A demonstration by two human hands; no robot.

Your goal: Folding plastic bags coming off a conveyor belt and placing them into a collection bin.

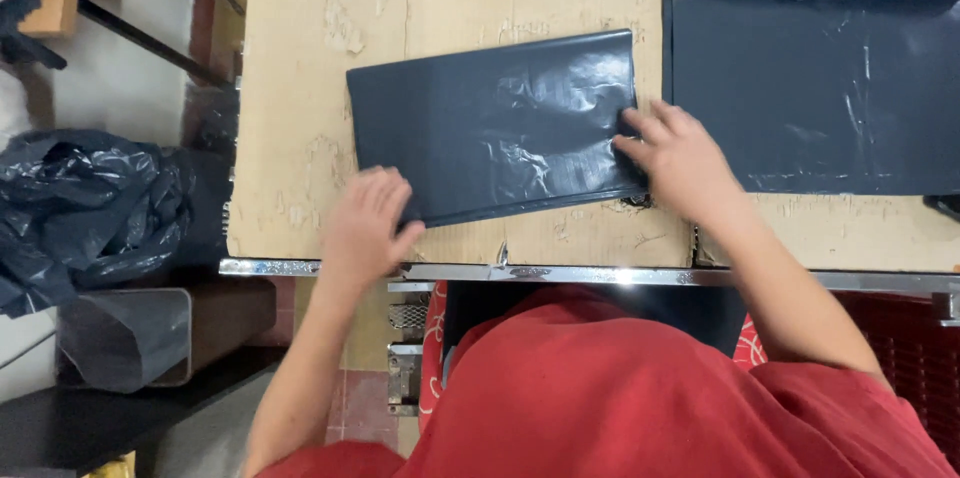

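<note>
Head view: folded bag (495, 123) between hands (365, 223)

One head camera looks straight down, close over the bench (300, 88). Its near edge crosses the lower frame.
</note>
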